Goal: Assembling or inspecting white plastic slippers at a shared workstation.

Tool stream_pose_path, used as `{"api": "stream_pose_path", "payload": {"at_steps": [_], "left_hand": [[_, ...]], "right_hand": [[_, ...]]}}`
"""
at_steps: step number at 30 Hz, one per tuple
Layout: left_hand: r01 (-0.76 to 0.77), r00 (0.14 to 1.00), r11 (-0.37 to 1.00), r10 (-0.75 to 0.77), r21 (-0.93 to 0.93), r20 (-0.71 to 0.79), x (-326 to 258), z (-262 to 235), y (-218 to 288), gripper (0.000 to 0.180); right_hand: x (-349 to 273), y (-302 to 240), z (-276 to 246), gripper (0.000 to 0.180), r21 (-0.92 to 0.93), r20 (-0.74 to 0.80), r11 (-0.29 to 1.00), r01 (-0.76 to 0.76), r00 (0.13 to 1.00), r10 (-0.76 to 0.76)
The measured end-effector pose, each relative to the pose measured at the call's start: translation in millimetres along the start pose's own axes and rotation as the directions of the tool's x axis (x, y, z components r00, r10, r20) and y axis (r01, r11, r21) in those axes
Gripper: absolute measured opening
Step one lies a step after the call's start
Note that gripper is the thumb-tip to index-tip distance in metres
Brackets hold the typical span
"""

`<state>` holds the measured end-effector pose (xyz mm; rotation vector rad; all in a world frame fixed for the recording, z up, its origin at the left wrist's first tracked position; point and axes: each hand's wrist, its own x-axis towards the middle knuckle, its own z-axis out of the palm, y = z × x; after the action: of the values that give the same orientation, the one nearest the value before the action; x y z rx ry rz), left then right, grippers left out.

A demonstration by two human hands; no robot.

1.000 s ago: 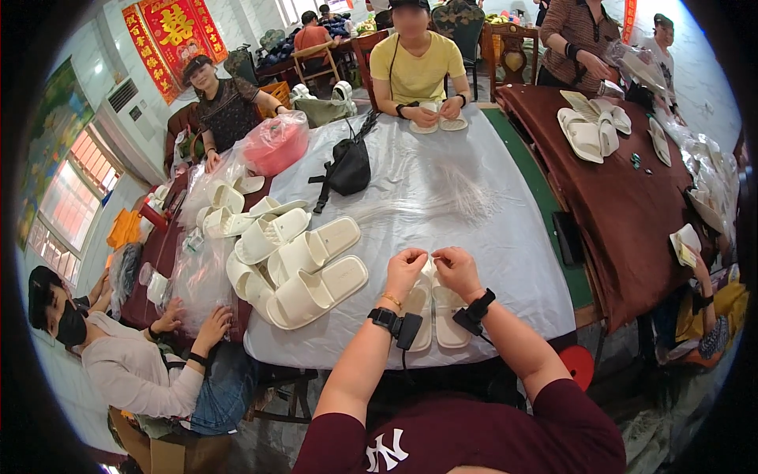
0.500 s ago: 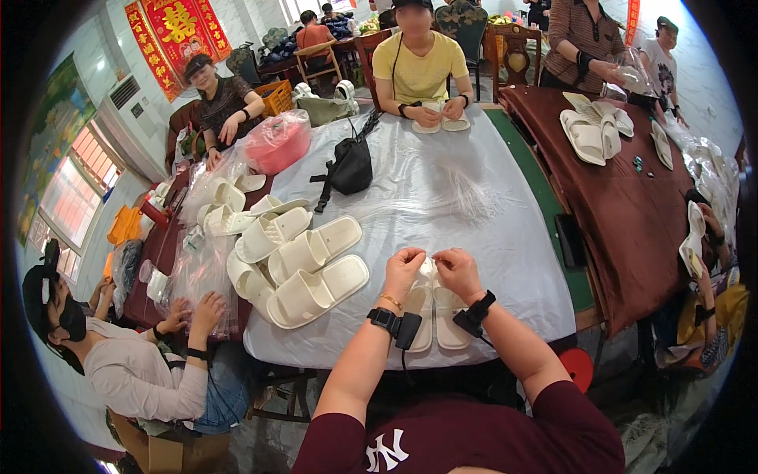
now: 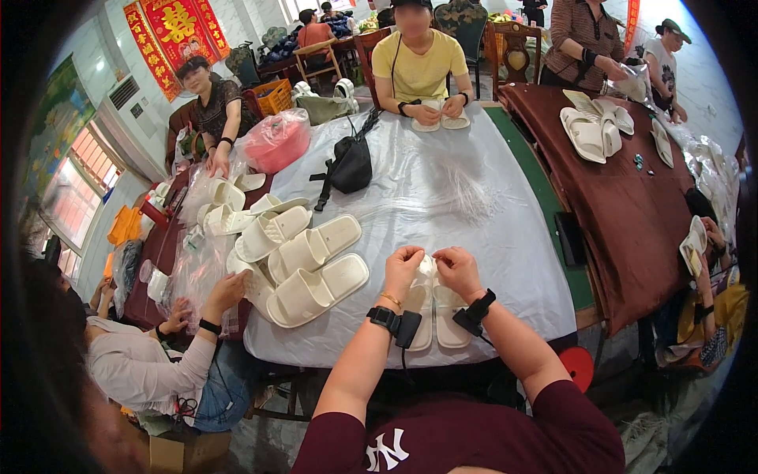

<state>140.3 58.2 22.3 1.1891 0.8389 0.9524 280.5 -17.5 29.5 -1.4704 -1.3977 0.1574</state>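
Note:
A pair of cream slippers (image 3: pixel 452 328) lies side by side on the pale sheet near the table's front edge. Over their far ends, my left hand (image 3: pixel 403 267) and my right hand (image 3: pixel 458 270) are close together with a small gap between them. Both have thumb and fingers pinched, and whatever sits at the fingertips is too small to make out. My wrists and forearms partly cover the slippers. To the left of my left hand is a heap of loose cream slippers (image 3: pixel 316 292).
Thin clear strips (image 3: pixel 471 197) lie mid-table, with a black bag (image 3: pixel 350 166) and a pink bundle in plastic (image 3: pixel 276 142) farther left. Across the table a person in yellow (image 3: pixel 420 63) handles slippers. At left, a co-worker's hand (image 3: pixel 227 289) reaches the heap. A brown-covered table (image 3: pixel 608 213) adjoins at right.
The left co-worker's hand has moved to the slipper heap. The person at the far left now leans over the plastic. A dark blurred shape has entered at lower left. My hands stay almost still.

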Motion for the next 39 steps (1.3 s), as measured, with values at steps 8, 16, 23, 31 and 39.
{"api": "stream_pose_path", "payload": {"at_steps": [8, 16, 23, 31, 39], "left_hand": [[-0.029, 0.999, 0.998, 0.027, 0.058, 0.03, -4.1, 3.1, 6.5, 0.013], [-0.039, 0.999, 0.995, 0.036, 0.089, 0.027, -1.1, 1.8, 0.5, 0.013], [-0.031, 0.999, 0.997, 0.029, 0.071, 0.026, -4.5, 4.5, 5.0, 0.012], [-0.041, 0.999, 0.993, 0.037, 0.108, 0.037, -2.8, 2.0, 0.6, 0.012], [-0.024, 1.0, 0.999, 0.023, 0.03, 0.016, -0.9, 2.5, -2.4, 0.011]], "right_hand": [[0.7, 0.2, -0.7, 0.01, -0.001, 0.002, 1.0, -0.001, 1.0, 0.001], [0.5, 0.8, -1.2, 0.009, -0.041, 0.017, 0.999, 0.016, 1.0, -0.015], [0.2, -0.4, -0.1, 0.008, 0.0, 0.008, 0.999, -0.042, 0.999, 0.042], [1.3, -3.7, -1.8, 0.009, 0.023, 0.018, 0.999, -0.042, 0.999, 0.042], [-0.1, 0.4, -2.9, 0.01, 0.038, 0.036, 0.999, -0.021, 0.999, 0.02]]}}
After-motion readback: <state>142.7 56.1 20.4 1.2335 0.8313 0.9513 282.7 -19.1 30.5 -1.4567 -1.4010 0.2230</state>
